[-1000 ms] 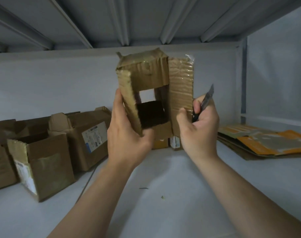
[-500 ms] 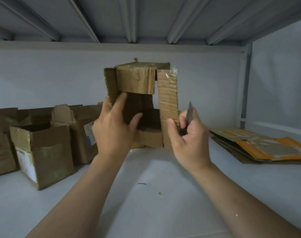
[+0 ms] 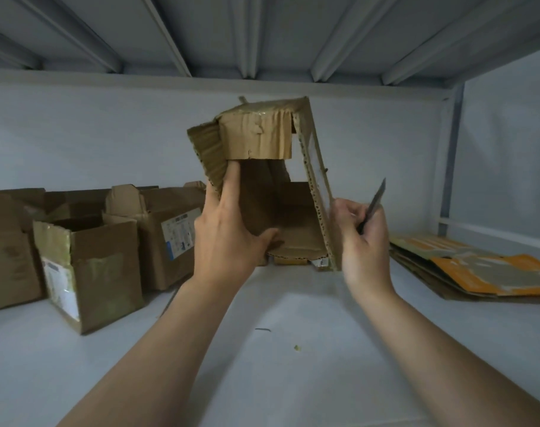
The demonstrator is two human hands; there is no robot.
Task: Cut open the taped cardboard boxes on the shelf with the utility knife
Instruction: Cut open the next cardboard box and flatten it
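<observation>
- Left hand (image 3: 228, 241) fingers pinch the upright, tilted cardboard box (image 3: 256, 137) by its left wall, opening facing the camera.
- Right hand (image 3: 361, 241) fingers grip the utility knife (image 3: 374, 204), blade pointing up.

dim, flat, bluish light fills the bay, with soft shadows on the white shelf (image 3: 324, 349). tape on the held box (image 3: 256, 140) gives faint glare. the wide lens bows the edges; the utility knife (image 3: 374, 203) blade is slightly blurred.

No legible text, white label (image 3: 179, 234) on cardboard box (image 3: 162, 272), print unreadable
</observation>
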